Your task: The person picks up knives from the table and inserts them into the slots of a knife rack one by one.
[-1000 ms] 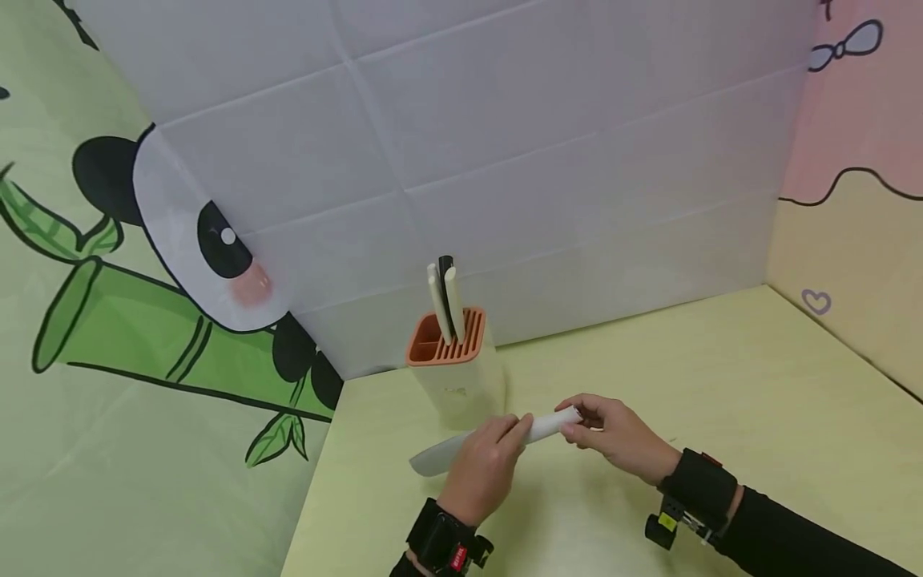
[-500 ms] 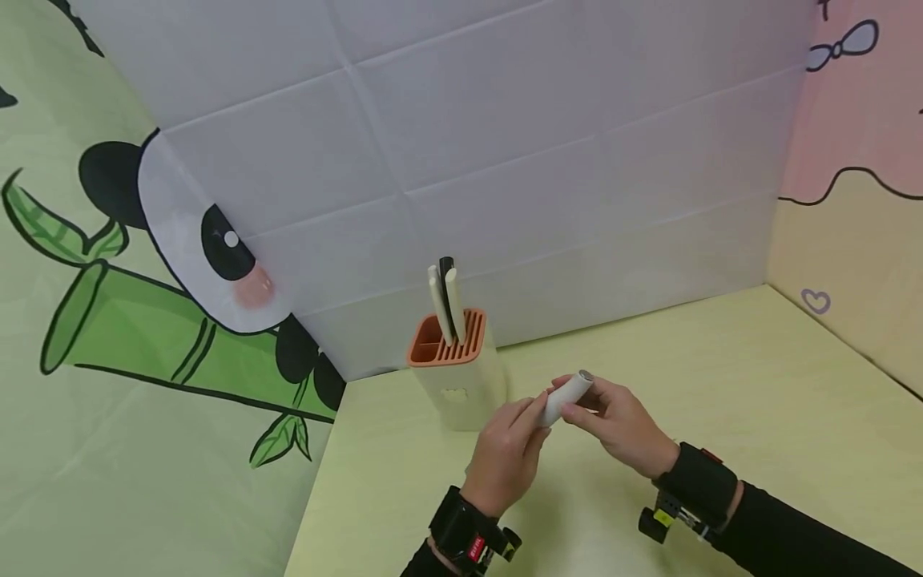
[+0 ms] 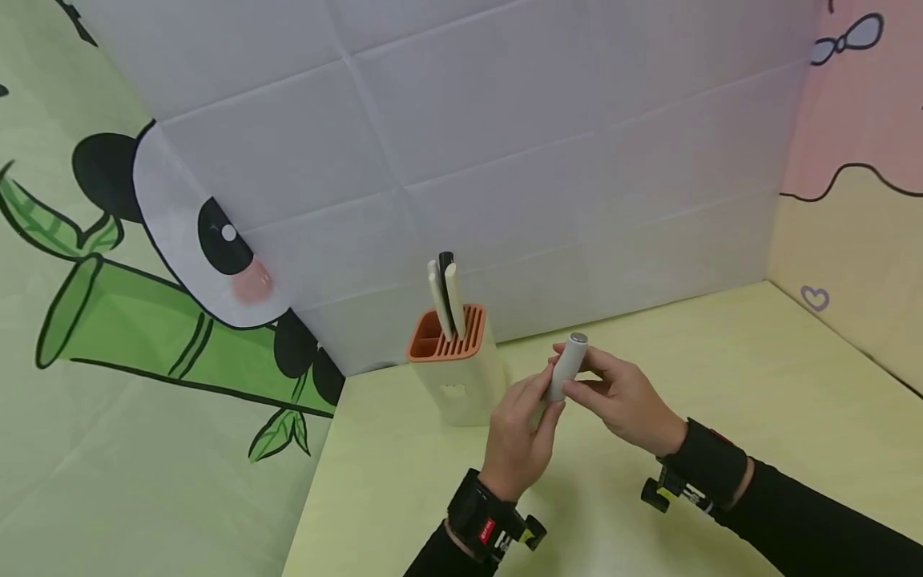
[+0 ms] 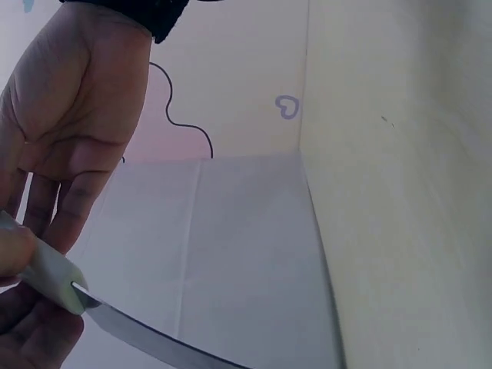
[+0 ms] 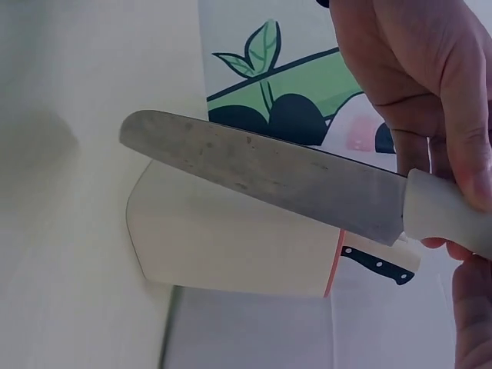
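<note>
A kitchen knife with a white handle [image 3: 570, 365] is held above the table by both hands. My left hand [image 3: 515, 441] grips the lower handle near the blade. My right hand [image 3: 623, 401] pinches the handle from the other side, between thumb and fingers. The handle's grey end cap points up. In the right wrist view the broad steel blade [image 5: 269, 173] hangs tip-down and shows small dark spots. It overlaps the pale knife block [image 5: 231, 254] there. That block stands upright behind the left hand, with an orange slotted top [image 3: 469, 332].
White knife handles [image 3: 453, 292] and a black knife handle [image 3: 446, 264] stick up from the block. The pale yellow table [image 3: 692, 361] meets a white backdrop [image 3: 613, 224] behind. Printed walls close off both sides.
The knife has turned from lying low and nearly level, blade to the left, to standing steeply with its handle up. Both hands have risen, the left also shifting right.
</note>
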### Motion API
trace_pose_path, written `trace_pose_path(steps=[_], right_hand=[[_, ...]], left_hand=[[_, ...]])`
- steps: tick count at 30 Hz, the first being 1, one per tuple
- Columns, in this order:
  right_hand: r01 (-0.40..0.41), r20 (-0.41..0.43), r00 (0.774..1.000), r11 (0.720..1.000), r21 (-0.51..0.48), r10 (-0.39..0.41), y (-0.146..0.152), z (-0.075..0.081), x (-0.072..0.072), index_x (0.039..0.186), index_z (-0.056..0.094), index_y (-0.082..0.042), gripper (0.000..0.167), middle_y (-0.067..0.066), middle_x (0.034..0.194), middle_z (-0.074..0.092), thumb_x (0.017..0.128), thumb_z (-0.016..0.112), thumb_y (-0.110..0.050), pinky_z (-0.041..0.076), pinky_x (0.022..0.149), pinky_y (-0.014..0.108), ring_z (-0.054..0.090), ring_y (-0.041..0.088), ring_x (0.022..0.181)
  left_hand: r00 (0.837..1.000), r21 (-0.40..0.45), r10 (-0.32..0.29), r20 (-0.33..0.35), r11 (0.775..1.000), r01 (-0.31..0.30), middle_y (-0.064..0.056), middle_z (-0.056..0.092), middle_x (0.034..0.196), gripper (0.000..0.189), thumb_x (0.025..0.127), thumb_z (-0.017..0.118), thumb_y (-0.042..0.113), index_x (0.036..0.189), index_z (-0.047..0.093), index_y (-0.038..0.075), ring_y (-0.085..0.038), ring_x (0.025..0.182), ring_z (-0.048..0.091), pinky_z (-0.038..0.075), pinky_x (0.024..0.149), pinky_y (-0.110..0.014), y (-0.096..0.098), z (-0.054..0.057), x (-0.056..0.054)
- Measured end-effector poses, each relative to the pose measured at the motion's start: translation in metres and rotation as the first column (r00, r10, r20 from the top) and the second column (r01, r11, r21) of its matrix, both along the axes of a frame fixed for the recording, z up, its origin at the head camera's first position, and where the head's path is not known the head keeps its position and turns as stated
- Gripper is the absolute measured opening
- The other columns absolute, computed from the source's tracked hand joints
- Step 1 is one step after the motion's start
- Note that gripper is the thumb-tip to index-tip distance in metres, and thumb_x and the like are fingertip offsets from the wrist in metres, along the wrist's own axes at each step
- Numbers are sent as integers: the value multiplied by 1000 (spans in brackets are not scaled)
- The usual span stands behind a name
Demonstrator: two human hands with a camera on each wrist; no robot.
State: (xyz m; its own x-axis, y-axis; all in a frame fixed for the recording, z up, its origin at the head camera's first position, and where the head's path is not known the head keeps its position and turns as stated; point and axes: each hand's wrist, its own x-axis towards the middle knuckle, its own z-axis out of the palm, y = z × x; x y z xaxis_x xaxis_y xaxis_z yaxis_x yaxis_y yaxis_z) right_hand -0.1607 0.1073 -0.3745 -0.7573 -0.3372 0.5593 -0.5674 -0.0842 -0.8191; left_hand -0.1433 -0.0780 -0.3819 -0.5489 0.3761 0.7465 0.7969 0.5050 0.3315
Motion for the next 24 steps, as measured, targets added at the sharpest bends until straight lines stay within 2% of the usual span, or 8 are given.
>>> trace_pose_path(steps=[5,8,12,17,24], right_hand=[[-2,-14,1000,1000,-5,2,3,6,-2,138,50,0,48,16,128,58,92,61,7,54,86,32,60,19,111],[13,-10,1000,1000,4,-13,5,8,-2,138,50,0,49,14,124,60,91,62,7,53,87,32,60,19,109],[67,-11,998,997,24,-67,5,8,-1,137,52,-3,49,10,119,62,91,65,4,54,85,31,61,18,106],[163,-30,986,985,47,-162,3,8,1,133,58,-9,46,4,112,66,89,69,0,56,80,30,65,18,99],[213,-43,977,976,51,-211,2,7,3,131,60,-10,46,4,106,70,87,72,-1,57,74,29,70,17,90]], left_hand=[[997,58,-71,15,996,70,-11,64,118,42,95,62,4,137,52,0,-16,106,63,52,86,-23,8,3,-4],[995,77,-94,31,993,91,-12,64,120,44,97,59,3,140,49,-1,-16,105,63,52,84,-21,12,4,-5],[989,103,-111,99,990,101,-13,56,121,47,99,56,5,144,45,-1,-17,104,59,52,82,-20,16,5,-5],[981,127,-97,169,989,76,-13,46,119,46,100,55,9,144,45,0,-18,103,54,52,83,-22,19,4,-2],[990,111,-24,138,994,9,-10,46,113,45,99,57,10,143,47,1,-17,95,53,51,73,-18,21,0,-1]])
